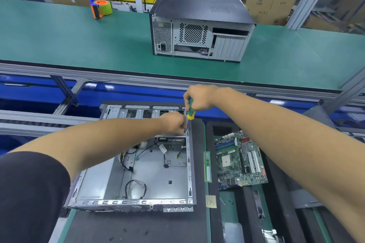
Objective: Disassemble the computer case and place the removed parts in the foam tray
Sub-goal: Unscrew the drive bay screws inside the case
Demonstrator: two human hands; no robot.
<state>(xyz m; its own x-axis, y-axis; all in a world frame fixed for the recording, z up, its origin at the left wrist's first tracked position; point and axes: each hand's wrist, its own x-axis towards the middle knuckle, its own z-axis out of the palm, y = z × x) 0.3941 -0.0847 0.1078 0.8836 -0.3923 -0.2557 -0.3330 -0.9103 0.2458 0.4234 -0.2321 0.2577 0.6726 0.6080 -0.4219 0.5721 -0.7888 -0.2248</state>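
An open grey computer case (pixel 158 175) lies on its side on a black mat in front of me, with loose cables inside. My right hand (pixel 199 97) grips a green and yellow screwdriver (pixel 191 111), held upright over the case's far right corner. My left hand (pixel 174 124) is curled at that same corner beside the screwdriver's tip, pinching something small that I cannot make out. To the right, the black foam tray (pixel 214 156) holds a green motherboard (pixel 240 160), a memory stick (pixel 207 166) and a processor chip (pixel 211 201).
A second, closed computer case (pixel 199 25) stands on the green bench behind. An orange and green tape dispenser (pixel 100 9) sits far left on that bench. A metal rail runs between bench and work area. Small screws lie on the mat near the front edge.
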